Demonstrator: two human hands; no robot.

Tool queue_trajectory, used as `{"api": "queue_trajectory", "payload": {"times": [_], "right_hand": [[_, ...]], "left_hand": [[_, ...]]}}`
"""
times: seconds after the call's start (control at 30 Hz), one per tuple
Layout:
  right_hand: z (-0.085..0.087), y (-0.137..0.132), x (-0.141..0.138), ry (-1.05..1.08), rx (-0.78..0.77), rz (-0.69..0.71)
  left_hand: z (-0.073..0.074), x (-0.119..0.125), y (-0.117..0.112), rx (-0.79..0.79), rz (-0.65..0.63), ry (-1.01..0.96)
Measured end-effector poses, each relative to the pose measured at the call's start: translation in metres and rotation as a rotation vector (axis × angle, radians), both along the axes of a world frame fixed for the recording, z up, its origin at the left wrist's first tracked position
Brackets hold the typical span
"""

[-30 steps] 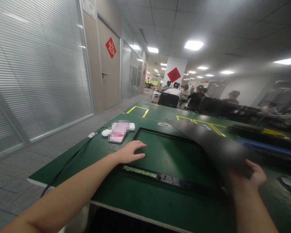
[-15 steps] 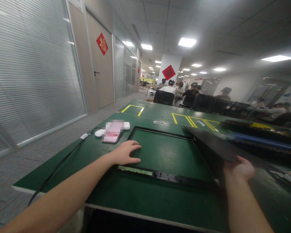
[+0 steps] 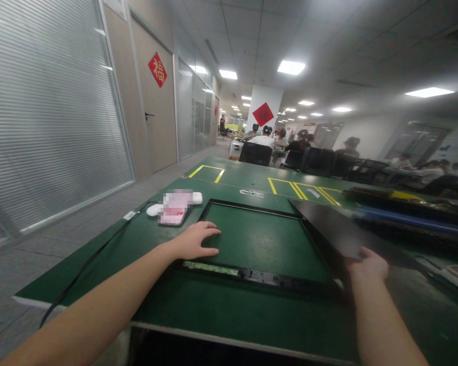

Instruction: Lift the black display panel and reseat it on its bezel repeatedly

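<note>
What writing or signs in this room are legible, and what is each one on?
"福" on the red diamond sign on the door.
Second red diamond on the pillar: character too blurred to read.
White label on the green table: too small to read.
Phone: screen blurred, nothing legible.
Dark panel in the right hand: no text.

Left hand [image 3: 194, 241]: palm down, fingers spread, resting on the near left corner of the black rectangular frame [image 3: 259, 277]. The frame lies flat on the green table [image 3: 229, 310], and the table surface shows through its opening. A narrow green circuit strip [image 3: 209, 267] runs along the frame's near edge.

Right hand [image 3: 366, 264]: gripping the near edge of a dark panel [image 3: 324, 226], held tilted over the frame's right side.

A pink phone [image 3: 172, 209] lies just left of the frame's far corner, against a white device [image 3: 196, 197]. A black cable [image 3: 95, 256] trails off the table's left edge. Yellow tape marks [image 3: 209, 173] lie farther back. Seated people [image 3: 265, 140] are in the distance.
</note>
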State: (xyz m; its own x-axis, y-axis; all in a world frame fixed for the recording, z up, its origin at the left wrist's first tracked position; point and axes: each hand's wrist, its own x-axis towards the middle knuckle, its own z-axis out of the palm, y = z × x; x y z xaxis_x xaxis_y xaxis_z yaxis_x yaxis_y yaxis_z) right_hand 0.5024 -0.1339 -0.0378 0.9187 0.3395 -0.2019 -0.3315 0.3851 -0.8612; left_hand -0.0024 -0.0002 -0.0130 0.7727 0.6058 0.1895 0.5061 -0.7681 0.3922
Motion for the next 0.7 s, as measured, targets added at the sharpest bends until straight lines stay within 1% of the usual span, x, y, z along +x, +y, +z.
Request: {"api": "queue_trajectory", "payload": {"times": [0.1,0.17,0.23,0.37,0.47,0.53,0.63,0.7], "right_hand": [[-0.005,0.001,0.004,0.124,-0.029,-0.066],[-0.007,0.001,0.003,0.071,-0.057,-0.037],[-0.007,0.002,0.002,0.033,-0.08,-0.037],[-0.008,0.003,-0.002,0.143,-0.083,-0.109],[-0.01,0.003,-0.003,0.186,-0.084,-0.119],[-0.012,0.003,-0.002,0.18,-0.092,-0.075],[-0.016,0.004,-0.001,0.07,-0.147,0.06],[-0.017,0.004,-0.001,0.023,-0.174,0.107]], "left_hand": [[0.001,0.0,-0.001,0.005,-0.002,0.003],[0.001,0.0,0.0,0.005,0.0,0.006],[0.001,-0.001,0.0,-0.004,0.002,0.006],[0.001,-0.001,0.0,-0.022,0.011,0.011],[0.001,0.0,-0.001,-0.018,0.012,0.026],[0.001,0.0,-0.001,-0.014,0.006,0.034],[0.0,0.0,-0.001,-0.009,0.004,0.025],[0.0,0.0,-0.001,-0.006,0.005,0.02]]}}
